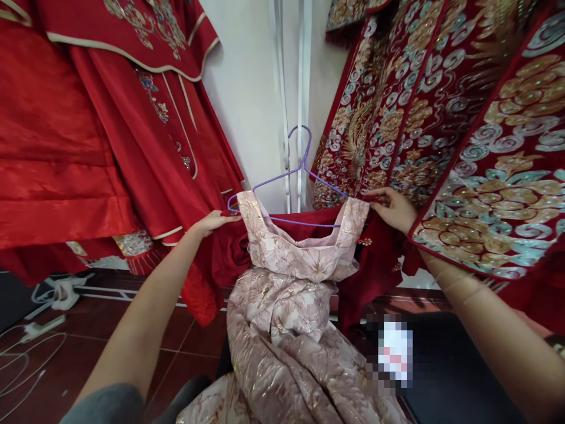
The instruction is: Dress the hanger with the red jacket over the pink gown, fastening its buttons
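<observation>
A pink and gold brocade dress (286, 277) hangs by its two wide straps on a purple wire hanger (295, 172), its skirt falling toward me. My left hand (215, 222) pinches the hanger's left end beside the left strap. At the right end, my right hand (394, 207) grips the hanger and the strap, fingers closed. A dark red cloth (315, 215) shows behind the dress neckline.
Plain red robes (88, 135) hang at the left. Heavily embroidered red and gold garments (441, 118) hang at the right, over my right forearm. A white wall with a rail (291, 76) stands behind. White cables (35, 335) lie on the dark red tiled floor.
</observation>
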`<state>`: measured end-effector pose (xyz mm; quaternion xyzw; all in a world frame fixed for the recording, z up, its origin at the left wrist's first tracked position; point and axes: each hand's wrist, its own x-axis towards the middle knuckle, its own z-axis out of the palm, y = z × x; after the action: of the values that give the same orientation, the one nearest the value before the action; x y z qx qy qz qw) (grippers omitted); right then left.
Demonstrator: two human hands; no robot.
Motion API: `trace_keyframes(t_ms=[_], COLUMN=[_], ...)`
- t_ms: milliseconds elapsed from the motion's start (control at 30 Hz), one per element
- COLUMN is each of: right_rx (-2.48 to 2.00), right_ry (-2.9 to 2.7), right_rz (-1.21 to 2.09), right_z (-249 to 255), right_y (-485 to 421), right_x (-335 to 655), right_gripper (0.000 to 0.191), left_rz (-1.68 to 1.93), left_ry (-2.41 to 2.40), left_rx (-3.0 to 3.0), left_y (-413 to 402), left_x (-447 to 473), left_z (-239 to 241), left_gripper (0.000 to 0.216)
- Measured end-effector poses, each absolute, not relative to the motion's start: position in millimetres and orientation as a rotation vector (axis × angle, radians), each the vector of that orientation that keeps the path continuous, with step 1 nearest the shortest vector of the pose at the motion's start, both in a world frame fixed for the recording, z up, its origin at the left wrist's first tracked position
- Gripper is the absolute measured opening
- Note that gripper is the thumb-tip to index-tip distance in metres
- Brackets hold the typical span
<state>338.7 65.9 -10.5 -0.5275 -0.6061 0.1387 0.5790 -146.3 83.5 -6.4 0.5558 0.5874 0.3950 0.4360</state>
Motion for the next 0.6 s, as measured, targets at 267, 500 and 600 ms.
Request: trace_keyframes(t_ms=[267, 500, 600], right_rx=[-1.222, -1.124, -1.155], right_ry=[-1.522, -1.624, -1.791], right_rz=[-0.162, 0.096, 0.415], right_z=[34.2, 55.2, 49.5], right_y=[53.7, -39.0, -74.6], right_x=[324.6, 321.5, 323.0], right_gripper=[0.022, 0.023, 0.036], left_rz=[1.806, 1.811, 1.442], left_ry=[1.374, 1.280, 1.402], left_rx=[1.509, 1.846, 2.093], left_y=[104.3, 22.3, -7.9], left_x=[-119.2, -114.3, -121.9], left_z=[44.1, 78.3, 71.7], left_gripper=[0.044, 0.038, 0.038])
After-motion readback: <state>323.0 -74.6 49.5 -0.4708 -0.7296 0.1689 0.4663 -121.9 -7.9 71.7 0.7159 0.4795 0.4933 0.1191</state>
